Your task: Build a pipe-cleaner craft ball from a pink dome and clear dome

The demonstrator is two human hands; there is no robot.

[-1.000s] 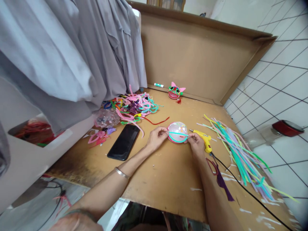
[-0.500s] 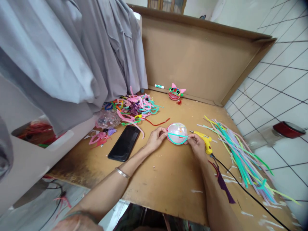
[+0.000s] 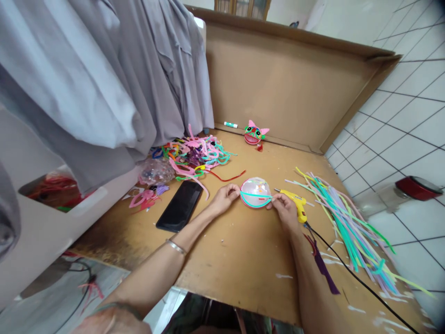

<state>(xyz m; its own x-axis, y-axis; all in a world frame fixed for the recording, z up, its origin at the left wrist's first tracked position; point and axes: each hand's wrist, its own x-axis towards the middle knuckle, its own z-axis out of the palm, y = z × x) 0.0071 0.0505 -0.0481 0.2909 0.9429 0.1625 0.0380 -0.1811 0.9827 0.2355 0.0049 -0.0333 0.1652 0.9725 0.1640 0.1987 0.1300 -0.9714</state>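
Observation:
A clear half-dome [image 3: 256,188] with a pink rim and specks of colour inside sits on the brown table [image 3: 243,250]. A teal pipe cleaner [image 3: 256,195] runs across its front. My left hand [image 3: 224,198] pinches the left end of that pipe cleaner at the dome's edge. At the right edge, my right hand [image 3: 285,209] pinches the other end. Both hands rest on the tabletop.
A yellow glue gun [image 3: 295,202] with a black cord lies by my right hand. Several straight pipe cleaners [image 3: 342,222] fan out on the right. A black phone [image 3: 180,204], a tangle of bent pipe cleaners [image 3: 194,155], a finished pink cat-like figure [image 3: 254,134] and grey hanging cloth [image 3: 104,79] are also here.
The teal pipe cleaner has settled lower along the dome's front rim, with both hands still at its ends. The view shifted slightly.

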